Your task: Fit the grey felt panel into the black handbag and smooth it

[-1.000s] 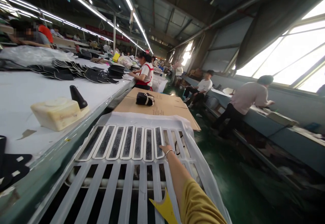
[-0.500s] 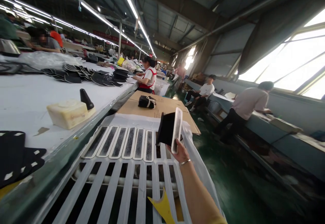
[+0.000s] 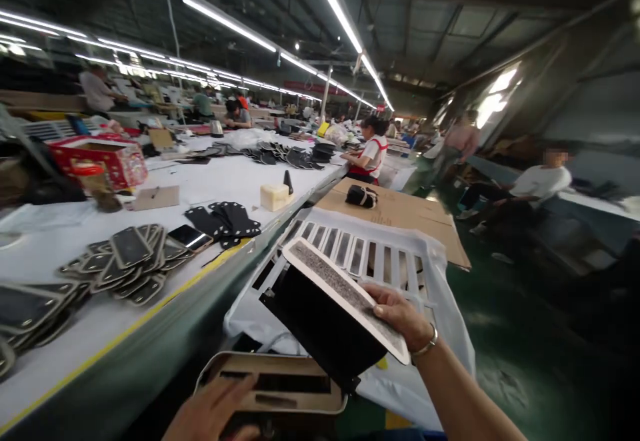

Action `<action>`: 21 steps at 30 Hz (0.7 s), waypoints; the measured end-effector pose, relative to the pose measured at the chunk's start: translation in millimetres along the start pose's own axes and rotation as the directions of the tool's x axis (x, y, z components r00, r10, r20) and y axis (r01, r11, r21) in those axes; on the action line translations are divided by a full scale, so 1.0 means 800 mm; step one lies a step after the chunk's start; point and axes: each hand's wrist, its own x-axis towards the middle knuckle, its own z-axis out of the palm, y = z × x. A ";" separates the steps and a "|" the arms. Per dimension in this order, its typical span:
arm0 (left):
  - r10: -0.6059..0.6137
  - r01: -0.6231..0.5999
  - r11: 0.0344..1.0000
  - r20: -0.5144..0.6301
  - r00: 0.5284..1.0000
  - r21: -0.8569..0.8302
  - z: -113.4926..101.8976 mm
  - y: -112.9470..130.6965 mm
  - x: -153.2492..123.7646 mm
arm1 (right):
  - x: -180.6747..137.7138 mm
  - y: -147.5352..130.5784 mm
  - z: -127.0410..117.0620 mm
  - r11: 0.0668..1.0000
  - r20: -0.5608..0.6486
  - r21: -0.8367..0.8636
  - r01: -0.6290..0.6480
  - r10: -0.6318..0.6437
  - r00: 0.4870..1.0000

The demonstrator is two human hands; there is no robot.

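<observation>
My right hand (image 3: 403, 318), a metal bangle at its wrist, pinches a long panel (image 3: 345, 284) with a white rounded rim and a speckled grey middle. A black flat-sided piece (image 3: 320, 321) hangs from the panel's underside and moves as one with it. Below, at the front, is a tan rounded frame (image 3: 280, 378) with a pale rim and dark slots. My left hand (image 3: 215, 411) lies at the left end of this frame, fingers stretched out and blurred; whether it touches the frame I cannot tell. Several similar panels (image 3: 320, 238) lie on the white slatted rack (image 3: 400, 268) behind.
Left is a white worktable (image 3: 200, 181) with a heap of dark rimmed pieces (image 3: 130, 254), a phone (image 3: 190, 236), black cut pieces (image 3: 225, 221) and a cream block (image 3: 274, 196). Cardboard (image 3: 400, 208) with a tied black bundle (image 3: 361, 196) lies beyond the rack. Several people are farther off.
My right hand has brought the panel with the black piece back from over the rack, closer to me and tilted. The view has turned left; my left hand and the tan frame now show.
</observation>
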 end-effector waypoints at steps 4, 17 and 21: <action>-0.447 0.341 0.828 -0.158 0.880 -0.446 -0.064 -0.002 0.048 | -0.024 0.022 0.048 0.999 0.081 0.021 -0.031 0.029 0.996; 0.152 -0.101 0.986 -0.442 0.884 0.136 -0.137 0.068 0.118 | -0.046 0.017 0.087 0.998 -0.414 0.029 0.062 -0.045 0.909; 0.410 -0.254 0.895 -0.455 0.790 0.366 -0.131 0.092 0.119 | -0.056 0.026 0.144 0.975 0.130 0.224 -0.010 -0.019 0.991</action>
